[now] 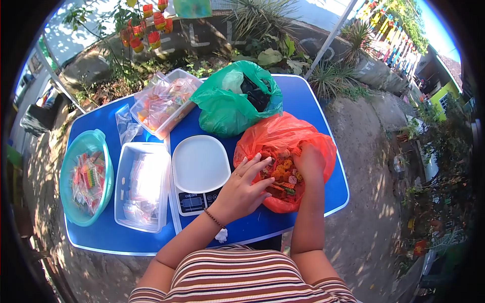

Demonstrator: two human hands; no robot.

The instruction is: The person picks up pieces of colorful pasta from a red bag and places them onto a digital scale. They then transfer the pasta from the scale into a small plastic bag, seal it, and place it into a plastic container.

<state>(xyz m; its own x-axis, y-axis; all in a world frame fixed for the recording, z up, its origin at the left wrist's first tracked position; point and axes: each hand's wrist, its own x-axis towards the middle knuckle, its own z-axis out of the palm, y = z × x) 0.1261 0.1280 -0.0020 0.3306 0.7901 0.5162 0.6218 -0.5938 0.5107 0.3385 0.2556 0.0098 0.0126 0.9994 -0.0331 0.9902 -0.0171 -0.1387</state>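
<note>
A red plastic bag (323, 141) lies open at the right of the blue table, full of small crocheted-looking pieces (285, 171) in red, orange, pink and green. My left hand (245, 187) rests at the bag's left edge, fingers spread over the opening. Inside the bag's right side is my right hand (309, 159); its fingers are hidden among the pieces and the plastic. Left of the bag, a white plate (201, 164) sits on a kitchen scale (192, 203).
A green bag (222, 108) stands behind. Leftward are a bin of packets (164, 121), a white container (121, 192), a teal basin (68, 202) and clear plastic (126, 123). Crumpled white paper (221, 235) lies near the front edge of the blue table (101, 242).
</note>
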